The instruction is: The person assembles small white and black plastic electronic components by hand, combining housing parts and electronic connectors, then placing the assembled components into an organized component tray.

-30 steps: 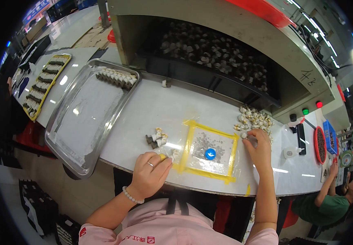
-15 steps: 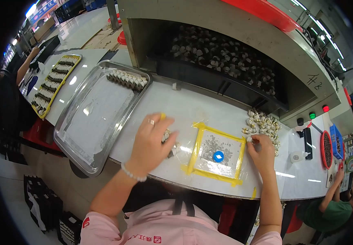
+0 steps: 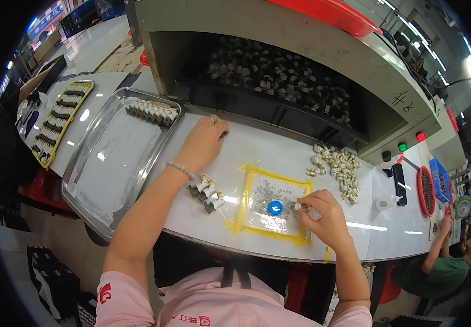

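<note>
My right hand (image 3: 325, 218) is at the right side of a square (image 3: 241, 204) marked out in yellow tape. Its thumb and fingers pinch a small white part (image 3: 299, 206), close to a round blue cap (image 3: 275, 207) inside the square. Grey smudges spot the surface around the cap. Farther off, my left hand (image 3: 205, 139) rests low on the table before the black bin, its fingers curled in; whatever they hold is hidden. A short block of white-and-grey parts (image 3: 207, 194) stands between my left forearm and the tape.
A metal tray (image 3: 153, 158) at left carries rows of similar parts (image 3: 152, 111). Loose white parts (image 3: 336, 166) are heaped at right, below a housing with a full black bin (image 3: 235, 111). A small white bottle (image 3: 386, 203) and red basket (image 3: 426, 191) stand farther right, near a co-worker (image 3: 437, 278).
My left hand has left the block of parts and reached forward toward the bin. My right hand has moved from the loose heap to the taped square with a small white part. The view has shifted.
</note>
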Available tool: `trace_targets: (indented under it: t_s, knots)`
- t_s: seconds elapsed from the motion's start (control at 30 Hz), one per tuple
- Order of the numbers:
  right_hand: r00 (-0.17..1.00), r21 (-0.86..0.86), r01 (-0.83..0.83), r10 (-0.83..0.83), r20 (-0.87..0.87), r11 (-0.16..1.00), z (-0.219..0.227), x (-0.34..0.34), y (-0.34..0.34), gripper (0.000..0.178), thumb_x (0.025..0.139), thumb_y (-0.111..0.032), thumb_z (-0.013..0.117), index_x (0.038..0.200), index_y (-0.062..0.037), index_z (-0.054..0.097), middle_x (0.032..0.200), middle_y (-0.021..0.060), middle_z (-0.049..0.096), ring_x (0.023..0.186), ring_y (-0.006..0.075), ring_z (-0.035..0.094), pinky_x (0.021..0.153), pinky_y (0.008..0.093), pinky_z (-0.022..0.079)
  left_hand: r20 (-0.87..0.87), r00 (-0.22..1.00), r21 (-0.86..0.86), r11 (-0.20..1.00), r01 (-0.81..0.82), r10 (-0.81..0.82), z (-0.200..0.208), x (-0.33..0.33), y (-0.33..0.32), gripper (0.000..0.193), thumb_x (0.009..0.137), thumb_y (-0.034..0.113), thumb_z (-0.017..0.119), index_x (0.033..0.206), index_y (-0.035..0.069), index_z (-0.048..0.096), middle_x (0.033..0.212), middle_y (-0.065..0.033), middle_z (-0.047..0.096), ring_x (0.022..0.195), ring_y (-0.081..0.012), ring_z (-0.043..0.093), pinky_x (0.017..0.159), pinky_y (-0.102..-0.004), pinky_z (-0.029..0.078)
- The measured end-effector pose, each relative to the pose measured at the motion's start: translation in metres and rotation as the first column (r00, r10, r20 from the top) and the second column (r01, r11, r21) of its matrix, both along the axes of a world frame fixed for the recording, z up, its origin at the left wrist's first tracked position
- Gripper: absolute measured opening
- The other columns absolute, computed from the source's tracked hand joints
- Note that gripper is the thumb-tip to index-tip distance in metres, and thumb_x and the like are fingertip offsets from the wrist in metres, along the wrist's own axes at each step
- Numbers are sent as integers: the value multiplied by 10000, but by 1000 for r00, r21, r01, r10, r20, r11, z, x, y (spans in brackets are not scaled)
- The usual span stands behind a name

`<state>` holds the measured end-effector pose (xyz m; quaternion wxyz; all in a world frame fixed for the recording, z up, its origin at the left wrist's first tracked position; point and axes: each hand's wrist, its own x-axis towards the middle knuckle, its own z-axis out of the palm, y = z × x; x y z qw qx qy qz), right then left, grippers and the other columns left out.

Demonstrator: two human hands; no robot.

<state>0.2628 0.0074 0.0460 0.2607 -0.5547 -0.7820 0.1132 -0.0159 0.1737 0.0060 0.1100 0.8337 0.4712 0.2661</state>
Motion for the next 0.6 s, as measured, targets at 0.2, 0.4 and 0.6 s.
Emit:
trace_targets:
  t_s: [0.2, 0.4, 0.6]
  knots:
    - [992, -19, -99, 97, -77, 995, 6, -19, 7, 177, 683, -43, 687, 859, -27, 687, 789, 85, 623, 758, 254, 581, 673, 352, 497, 155, 979, -247, 955, 165, -129, 22, -2, -29, 236, 773, 2, 581, 1008, 10, 600, 981, -129, 577, 921, -286, 528, 813, -356, 455]
    - [977, 26, -200, 198, 83, 979, 7, -31, 13, 137, 696, -68, 671, 830, -45, 688, 776, 64, 607, 762, 237, 576, 686, 353, 493, -30, 996, -253, 963, -89, 84, 25, 15, -32, 249, 772, 64, 621, 996, -28, 562, 927, -167, 589, 850, -330, 565, 768, -390, 468]
    - [954, 3, -223, 218, 206, 975, 5, -37, 14, 119, 706, -79, 655, 818, -53, 686, 775, 50, 598, 760, 229, 566, 696, 347, 483, -9, 998, -134, 989, -65, 64, 6, 21, -25, 248, 757, 94, 660, 942, -27, 547, 893, -180, 589, 844, -347, 581, 764, -413, 476]
